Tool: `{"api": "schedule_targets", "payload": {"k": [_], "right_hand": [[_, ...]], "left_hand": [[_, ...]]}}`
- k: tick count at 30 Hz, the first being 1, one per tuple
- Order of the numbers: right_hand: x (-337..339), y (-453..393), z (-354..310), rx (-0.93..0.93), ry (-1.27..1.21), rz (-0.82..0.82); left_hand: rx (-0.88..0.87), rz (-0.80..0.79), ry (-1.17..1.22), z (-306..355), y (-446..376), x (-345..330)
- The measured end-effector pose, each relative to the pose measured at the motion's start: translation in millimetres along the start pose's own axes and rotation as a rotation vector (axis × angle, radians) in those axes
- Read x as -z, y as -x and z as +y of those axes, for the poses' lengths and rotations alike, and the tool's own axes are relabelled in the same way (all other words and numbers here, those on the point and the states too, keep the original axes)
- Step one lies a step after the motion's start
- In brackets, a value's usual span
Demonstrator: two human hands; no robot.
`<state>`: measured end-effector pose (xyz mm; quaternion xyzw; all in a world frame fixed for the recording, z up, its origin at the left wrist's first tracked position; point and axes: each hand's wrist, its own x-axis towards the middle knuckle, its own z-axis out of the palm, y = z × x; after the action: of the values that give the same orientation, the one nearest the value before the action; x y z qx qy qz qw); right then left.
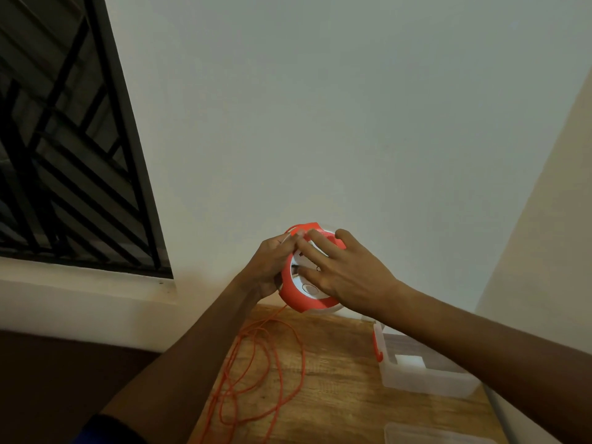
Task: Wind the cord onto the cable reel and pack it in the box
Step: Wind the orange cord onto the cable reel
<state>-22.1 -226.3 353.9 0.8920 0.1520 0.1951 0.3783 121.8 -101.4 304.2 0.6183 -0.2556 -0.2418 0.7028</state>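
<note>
Here your right hand (349, 274) lies flat over the white face of the cable reel (307, 270), fingers spread, so most of that face is hidden; only a socket hole and a round button show between them. Your left hand (267, 264) cups the reel's far side from behind, and its fingertips at the top rim sit against the right hand's fingertips; how tightly they pinch the orange cord (256, 363) there is hard to make out. The reel is held up in the air, tilted, above the back edge of the wooden table (336, 395), in front of the pale wall (320, 107).

From the reel's lower left the cord drops to the table and lies in loose, overlapping loops that run off the bottom of the view, so its end is not seen. The clear plastic box (423, 376) stands open at the right of the table, well apart from the cord; your right forearm crosses over its back corner, and its orange latch (378, 347) faces the cord. A clear lid (429, 435) at the bottom edge is cut off.

The table's left edge slants close beside the loops; bare wood lies between cord and box. A barred window (64, 139) fills the upper left.

Count: two hands, one reel, one cord, one box, one lid.
</note>
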Motion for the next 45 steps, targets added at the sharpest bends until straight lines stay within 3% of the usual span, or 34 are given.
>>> {"api": "schedule_targets", "payload": {"k": [9,13,19,22,25,28,32,35,39,45], "right_hand": [[-5,-6,-4,-0.128,-0.106,0.017],[-10,-11,-3,-0.222,-0.155,0.151],[-29,-16,-2,-0.656,-0.318,0.11],[-37,-14,-11,-0.712,-0.354,0.091],[-36,-9,-13,-0.631,-0.367,0.176],[-34,0,-9,-0.342,-0.384,0.289],[-32,1,-5,-0.004,-0.376,0.129],[-23,-3,5,0.066,-0.345,0.042],[-18,-2,1,0.214,-0.24,0.083],[-17,-2,-13,0.082,-0.127,0.154]], "left_hand": [[0.009,0.011,-0.053,1,0,-5],[0.002,0.013,-0.048,-1,1,-8],[0.002,0.063,-0.001,-8,3,-14],[0.013,0.079,-0.013,-10,3,-14],[0.033,0.075,0.02,-11,7,-11],[0.03,0.064,0.078,-10,9,-4],[0.025,0.038,0.022,-7,10,-1],[0.039,0.01,0.0,-4,11,-1],[0.03,-0.033,-0.014,-3,12,-1],[0.014,-0.026,-0.043,-2,14,-3]]}}
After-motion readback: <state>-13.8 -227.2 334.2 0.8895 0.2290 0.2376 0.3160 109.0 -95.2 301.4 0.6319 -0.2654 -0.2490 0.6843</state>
